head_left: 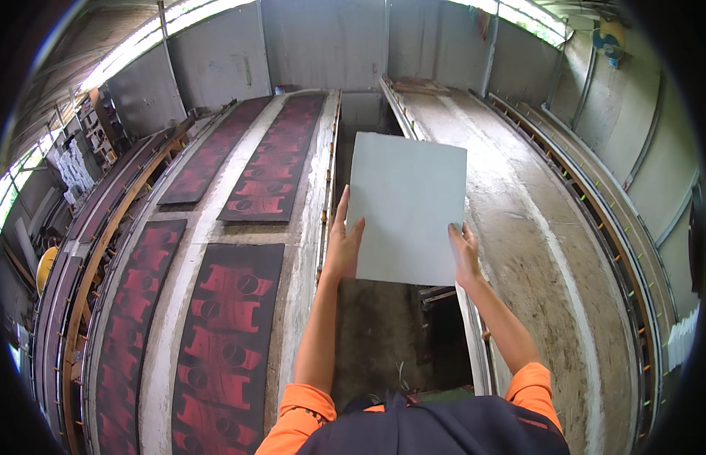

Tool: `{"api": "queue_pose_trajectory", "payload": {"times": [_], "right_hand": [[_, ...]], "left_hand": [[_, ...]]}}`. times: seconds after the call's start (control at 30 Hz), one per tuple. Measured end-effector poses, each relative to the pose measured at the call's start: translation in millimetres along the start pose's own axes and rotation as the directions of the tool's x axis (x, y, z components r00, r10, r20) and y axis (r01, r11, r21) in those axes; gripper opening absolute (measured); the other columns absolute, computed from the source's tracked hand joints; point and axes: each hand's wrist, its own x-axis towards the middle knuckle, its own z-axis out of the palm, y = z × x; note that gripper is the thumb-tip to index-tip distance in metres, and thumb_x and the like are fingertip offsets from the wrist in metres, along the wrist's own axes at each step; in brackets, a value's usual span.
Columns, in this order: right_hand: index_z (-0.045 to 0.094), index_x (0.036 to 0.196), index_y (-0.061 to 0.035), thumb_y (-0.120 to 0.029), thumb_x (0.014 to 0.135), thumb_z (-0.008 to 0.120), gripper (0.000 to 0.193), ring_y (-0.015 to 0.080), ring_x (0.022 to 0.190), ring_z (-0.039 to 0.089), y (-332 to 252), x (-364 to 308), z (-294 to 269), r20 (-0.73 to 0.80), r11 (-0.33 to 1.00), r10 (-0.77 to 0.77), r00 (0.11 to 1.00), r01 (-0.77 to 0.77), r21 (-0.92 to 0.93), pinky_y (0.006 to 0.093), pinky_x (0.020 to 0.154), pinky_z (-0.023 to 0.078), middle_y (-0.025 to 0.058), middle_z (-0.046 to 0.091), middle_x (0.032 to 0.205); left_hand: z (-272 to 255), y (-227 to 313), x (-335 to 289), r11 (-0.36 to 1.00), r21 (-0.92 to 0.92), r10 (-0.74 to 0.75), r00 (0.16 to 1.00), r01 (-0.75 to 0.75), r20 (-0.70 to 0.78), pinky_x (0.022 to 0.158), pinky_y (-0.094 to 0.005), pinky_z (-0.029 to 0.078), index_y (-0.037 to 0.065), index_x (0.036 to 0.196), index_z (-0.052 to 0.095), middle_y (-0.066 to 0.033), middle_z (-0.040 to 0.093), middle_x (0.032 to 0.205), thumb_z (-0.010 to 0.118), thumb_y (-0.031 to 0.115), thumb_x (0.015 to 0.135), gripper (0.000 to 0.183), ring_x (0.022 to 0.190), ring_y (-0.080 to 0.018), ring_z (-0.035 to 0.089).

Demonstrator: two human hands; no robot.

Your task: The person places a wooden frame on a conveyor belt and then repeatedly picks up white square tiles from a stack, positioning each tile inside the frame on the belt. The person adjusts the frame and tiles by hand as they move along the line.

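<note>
A pale grey-blue rectangular board or stack of sheets [408, 205] is held up in front of me, over the aisle between two long tables. My left hand [344, 246] grips its left edge, thumb on the near face and fingers along the side. On the opposite edge, lower down, my right hand [464, 256] is closed around it the same way. Both arms reach forward, and the board hides part of the aisle and the edge of the right table. Whatever its far face carries cannot be seen.
Dark fabric panels with red printed shapes [224, 341] lie in rows on the left table [201, 234]. The right table [520, 250] has a worn, stained top with a whitish stripe. Rails with small clips [326, 189] run along the table edges. A fan [609, 39] hangs at upper right.
</note>
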Motion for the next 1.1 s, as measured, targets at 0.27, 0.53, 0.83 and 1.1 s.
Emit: {"api": "queue_pose_trajectory", "payload": {"times": [0.27, 0.53, 0.83, 1.1], "right_hand": [[0.042, 0.118, 0.0028, -0.016, 0.091, 0.05, 0.034, 0.0122, 0.098, 0.053, 55.0, 147.1, 31.5, -0.002, 0.995, -0.038, 0.999, 0.038, -0.089, 0.027, 0.084, 0.043, 0.0093, 0.055, 0.109], [0.033, 0.125, 0.0106, -0.017, 0.089, 0.053, 0.05, 0.0149, 0.107, 0.047, 113.6, 358.8, 37.2, 0.103, 0.993, 0.039, 0.994, -0.027, -0.116, 0.0269, 0.094, 0.035, 0.0126, 0.05, 0.116], [0.031, 0.127, 0.0116, -0.013, 0.089, 0.052, 0.05, 0.0153, 0.103, 0.052, 130.8, 573.7, 22.1, 0.042, 0.996, -0.021, 0.999, 0.025, -0.088, 0.0262, 0.09, 0.04, 0.0134, 0.052, 0.115], [0.034, 0.124, 0.0046, -0.017, 0.092, 0.045, 0.041, 0.0221, 0.105, 0.053, 117.9, 764.7, -2.5, -0.103, 1.0, -0.028, 0.994, 0.027, -0.01, 0.0333, 0.089, 0.045, 0.016, 0.051, 0.115]], "left_hand": [[-28.9, -102.5, 112.6, 0.951, -0.261, -0.188, 0.98, 0.166, -0.06, 0.11, -0.0366, 0.017, 0.018, 0.144, 0.022, -0.0135, 0.021, 0.148, 0.047, 0.005, 0.09, 0.061, 0.136, -0.0257, 0.019], [-42.6, -220.4, 274.5, 0.941, -0.257, -0.261, 0.956, 0.221, -0.134, 0.108, -0.0363, 0.023, 0.015, 0.142, 0.024, -0.0163, 0.025, 0.145, 0.053, 0.007, 0.086, 0.064, 0.134, -0.0273, 0.025], [-31.2, -326.4, 474.5, 0.917, -0.334, -0.24, 0.97, 0.216, -0.032, 0.102, -0.0359, 0.032, 0.014, 0.143, 0.021, -0.0212, 0.046, 0.128, 0.057, 0.008, 0.085, 0.069, 0.122, -0.0267, 0.042], [-15.4, -367.8, 667.1, 0.944, 0.046, -0.33, 0.926, 0.327, 0.183, 0.049, -0.0172, 0.029, 0.012, 0.141, 0.029, 0.0018, 0.058, 0.084, 0.045, 0.013, 0.093, 0.05, 0.057, -0.0013, 0.035]]}}
